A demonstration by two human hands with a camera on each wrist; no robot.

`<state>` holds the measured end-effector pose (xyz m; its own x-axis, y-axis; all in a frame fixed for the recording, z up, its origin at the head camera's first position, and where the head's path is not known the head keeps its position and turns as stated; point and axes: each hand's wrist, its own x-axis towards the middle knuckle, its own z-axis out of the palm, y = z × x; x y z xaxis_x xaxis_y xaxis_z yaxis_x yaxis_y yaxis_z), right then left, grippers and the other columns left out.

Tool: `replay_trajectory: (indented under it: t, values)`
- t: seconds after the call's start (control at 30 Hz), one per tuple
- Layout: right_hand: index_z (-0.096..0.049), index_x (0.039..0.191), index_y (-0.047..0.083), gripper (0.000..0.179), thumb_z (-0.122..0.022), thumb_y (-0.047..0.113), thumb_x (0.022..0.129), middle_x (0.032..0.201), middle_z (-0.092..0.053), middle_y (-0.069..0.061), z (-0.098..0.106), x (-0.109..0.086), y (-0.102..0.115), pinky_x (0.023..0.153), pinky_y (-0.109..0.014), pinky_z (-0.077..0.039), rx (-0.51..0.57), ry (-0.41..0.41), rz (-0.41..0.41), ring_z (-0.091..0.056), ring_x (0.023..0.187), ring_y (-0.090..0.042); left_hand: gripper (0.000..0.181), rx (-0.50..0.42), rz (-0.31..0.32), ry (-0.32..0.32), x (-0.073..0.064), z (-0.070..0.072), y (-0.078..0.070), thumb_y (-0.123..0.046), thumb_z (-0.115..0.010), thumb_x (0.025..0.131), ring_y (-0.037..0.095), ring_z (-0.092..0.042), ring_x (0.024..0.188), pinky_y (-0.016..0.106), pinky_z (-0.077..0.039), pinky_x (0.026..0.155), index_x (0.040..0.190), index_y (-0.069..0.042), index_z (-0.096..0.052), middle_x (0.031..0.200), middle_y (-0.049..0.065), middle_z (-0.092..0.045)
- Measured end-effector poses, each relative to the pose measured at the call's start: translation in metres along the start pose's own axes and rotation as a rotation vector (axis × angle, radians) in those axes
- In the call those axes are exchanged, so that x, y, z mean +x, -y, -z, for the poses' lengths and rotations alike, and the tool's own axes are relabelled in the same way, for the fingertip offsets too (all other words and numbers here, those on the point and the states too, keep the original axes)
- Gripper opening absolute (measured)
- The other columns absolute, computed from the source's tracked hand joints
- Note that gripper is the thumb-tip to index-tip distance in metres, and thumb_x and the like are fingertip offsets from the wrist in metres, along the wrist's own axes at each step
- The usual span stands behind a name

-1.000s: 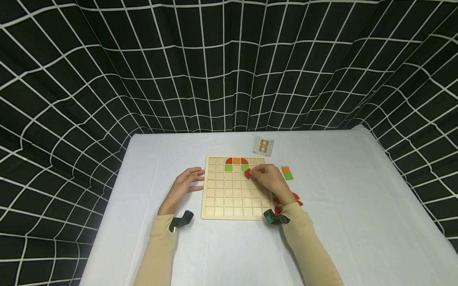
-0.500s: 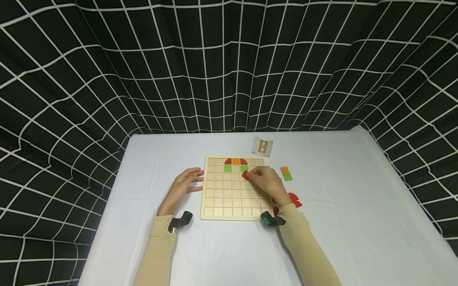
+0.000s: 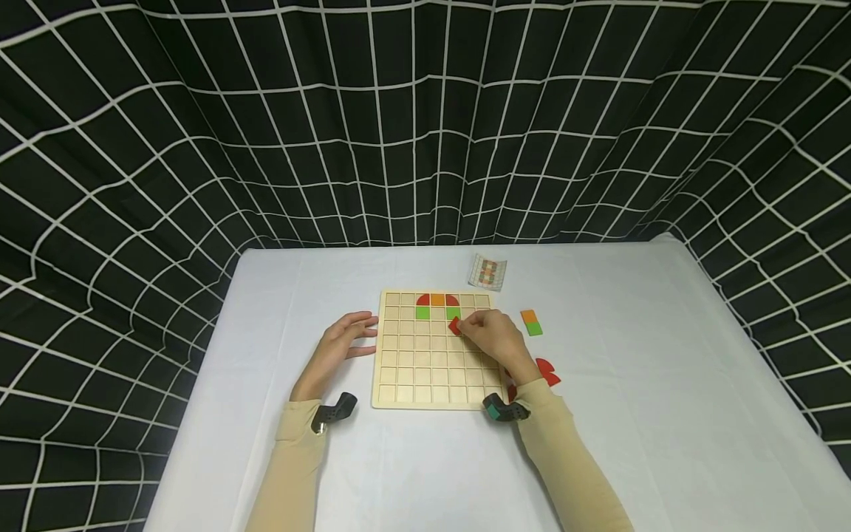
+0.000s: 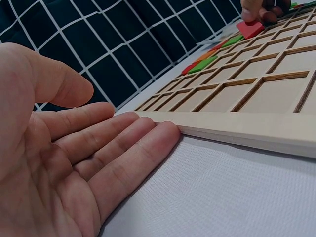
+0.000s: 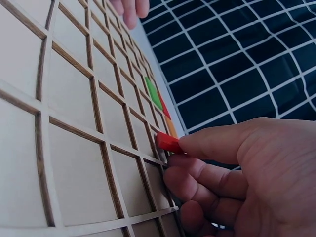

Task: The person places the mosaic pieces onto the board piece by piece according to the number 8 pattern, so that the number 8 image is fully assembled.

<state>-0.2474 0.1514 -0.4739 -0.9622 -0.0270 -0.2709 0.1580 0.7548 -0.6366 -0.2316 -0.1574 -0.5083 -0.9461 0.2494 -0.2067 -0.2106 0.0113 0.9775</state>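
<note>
Red tile (image 3: 455, 326), pinched between thumb and finger of the right hand (image 3: 495, 336), tilts over the wooden board (image 3: 432, 360), one o'clock of centre, not seated yet! Up at twelve, five pieces look settled: two red quarter-rounds (image 3: 423, 300), an orange square (image 3: 437, 299), two green squares (image 3: 422, 313). Most cells lie bare, so early going, I'd judge. Spare orange (image 3: 528, 316) and green tiles (image 3: 535, 329) wait just shy of three, loose red pieces (image 3: 545, 366) just past. Left hand (image 3: 339, 343): fingers extended, nine o'clock edge, contact unclear.

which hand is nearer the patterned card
Right. The right hand is over the board, below the card in the head view; the left hand is farther off, by the board's left edge.
</note>
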Motion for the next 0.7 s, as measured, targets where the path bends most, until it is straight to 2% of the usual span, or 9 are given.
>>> replay_trajectory:
  t: [0.2, 0.33, 0.5, 0.6, 0.7]
  values:
    - [-0.077, 0.096, 0.013, 0.027, -0.063, 0.037, 0.097, 0.089, -0.07, -0.002, 0.0001, -0.0011, 0.0025, 0.061, -0.024, -0.044, -0.024, 0.013, 0.004, -0.056, 0.08, -0.018, 0.041, 0.004, 0.007, -0.006, 0.0007, 0.0, 0.0004, -0.019, -0.043, 0.108, 0.036, -0.054, 0.132, 0.036, -0.063, 0.098, 0.146, -0.002, -0.046, 0.15, 0.018, -0.051]
    - [-0.078, 0.095, 0.013, 0.027, -0.065, 0.037, 0.096, 0.092, -0.072, -0.002, 0.001, -0.0022, 0.0032, 0.06, -0.023, -0.047, -0.041, 0.032, 0.004, -0.058, 0.079, -0.017, 0.041, 0.014, 0.012, -0.013, 0.0012, -0.0004, -0.0005, -0.019, -0.044, 0.108, 0.035, -0.055, 0.131, 0.035, -0.063, 0.097, 0.145, -0.002, -0.046, 0.149, 0.017, -0.052]
    - [-0.074, 0.095, 0.014, 0.022, -0.068, 0.035, 0.095, 0.088, -0.069, -0.002, 0.0034, -0.004, 0.0033, 0.059, -0.023, -0.046, -0.063, 0.064, 0.052, -0.057, 0.076, -0.017, 0.041, 0.016, 0.013, -0.012, 0.0012, -0.0001, -0.0007, -0.019, -0.044, 0.108, 0.034, -0.056, 0.131, 0.035, -0.063, 0.097, 0.145, -0.002, -0.046, 0.149, 0.017, -0.052]
    - [-0.066, 0.107, 0.015, 0.02, -0.071, 0.03, 0.094, 0.084, -0.061, -0.001, 0.0043, -0.0036, 0.0017, 0.057, -0.025, -0.041, -0.064, 0.088, 0.134, -0.053, 0.072, -0.016, 0.041, 0.011, 0.009, -0.009, 0.0008, -0.0001, -0.0008, -0.019, -0.044, 0.108, 0.034, -0.056, 0.131, 0.036, -0.063, 0.097, 0.145, -0.001, -0.046, 0.149, 0.017, -0.052]
    - [-0.06, 0.129, 0.017, 0.037, -0.072, 0.024, 0.094, 0.084, -0.055, -0.002, 0.0047, -0.0022, 0.0004, 0.057, -0.026, -0.037, -0.07, 0.112, 0.241, -0.049, 0.071, -0.017, 0.043, 0.009, 0.006, -0.007, 0.0005, -0.0003, -0.0008, -0.019, -0.044, 0.108, 0.034, -0.056, 0.131, 0.037, -0.062, 0.098, 0.146, -0.001, -0.045, 0.15, 0.018, -0.051]
